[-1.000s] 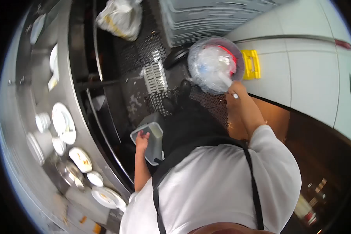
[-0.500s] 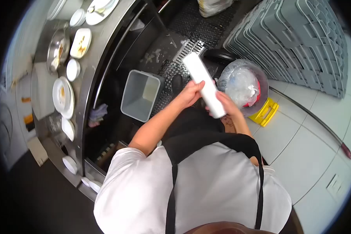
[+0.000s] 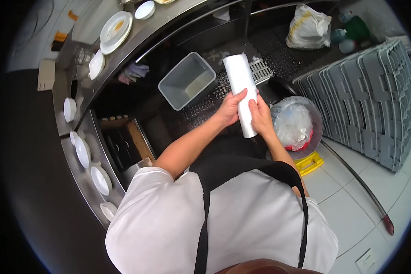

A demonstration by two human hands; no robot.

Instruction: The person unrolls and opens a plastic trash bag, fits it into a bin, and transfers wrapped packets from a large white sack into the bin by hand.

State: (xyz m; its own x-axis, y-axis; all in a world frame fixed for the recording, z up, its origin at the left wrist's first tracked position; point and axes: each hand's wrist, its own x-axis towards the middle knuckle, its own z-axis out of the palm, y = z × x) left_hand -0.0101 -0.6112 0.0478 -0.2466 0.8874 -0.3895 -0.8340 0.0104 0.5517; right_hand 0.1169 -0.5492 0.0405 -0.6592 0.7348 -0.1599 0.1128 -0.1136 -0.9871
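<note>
Both hands hold a white plastic roll (image 3: 240,86) in front of my apron. My left hand (image 3: 231,108) wraps its left side, thumb laid across the front. On its right side, my right hand (image 3: 261,115) grips the lower half, thumb also on the front. The roll's upper end tilts slightly left and away from me. A grey rectangular bin (image 3: 180,86) stands open on the floor beyond my left forearm. Right of my right hand is a round bin (image 3: 317,119) lined with clear plastic, with crumpled clear plastic inside.
Used plates (image 3: 115,27) and white bowls (image 3: 100,179) line the steel counter on the left. Grey crates (image 3: 356,105) are stacked at right. A yellow plastic piece (image 3: 309,164) and a long pole (image 3: 354,176) lie on the tiles. A white bag (image 3: 308,27) sits behind the floor drain (image 3: 262,71).
My view has turned, so the counter and bins appear shifted. The roll has swung more upright, and my right hand has moved up along it. Both hands still hold it.
</note>
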